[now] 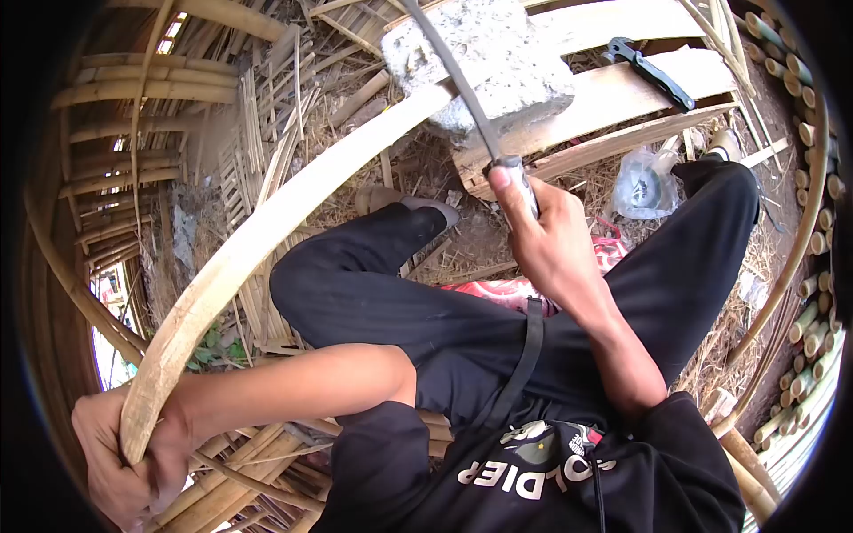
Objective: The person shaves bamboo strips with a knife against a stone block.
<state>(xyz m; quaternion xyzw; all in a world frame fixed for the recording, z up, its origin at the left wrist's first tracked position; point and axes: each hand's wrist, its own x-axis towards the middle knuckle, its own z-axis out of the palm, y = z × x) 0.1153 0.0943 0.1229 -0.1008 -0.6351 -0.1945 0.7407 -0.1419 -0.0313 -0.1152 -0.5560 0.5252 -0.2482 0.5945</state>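
My left hand (133,457) is closed around the near end of a long, pale wooden or bamboo strip (240,253). The strip slants up and away, its far end at a rough grey stone block (480,62). In my right hand (555,235) is the handle of a long, narrow, dark-bladed knife (462,84), the thumb lying along the handle. Its blade points away from me and crosses the strip's far end beside the block. Whether the edge touches the strip I cannot tell.
A black-handled tool (653,75) lies on a pale plank (595,107) beyond my feet. Nearby is a clear plastic bag (644,185). Bamboo poles (804,338) are stacked at the right, a bamboo framework (147,93) stands at the left, and split strips litter the ground.
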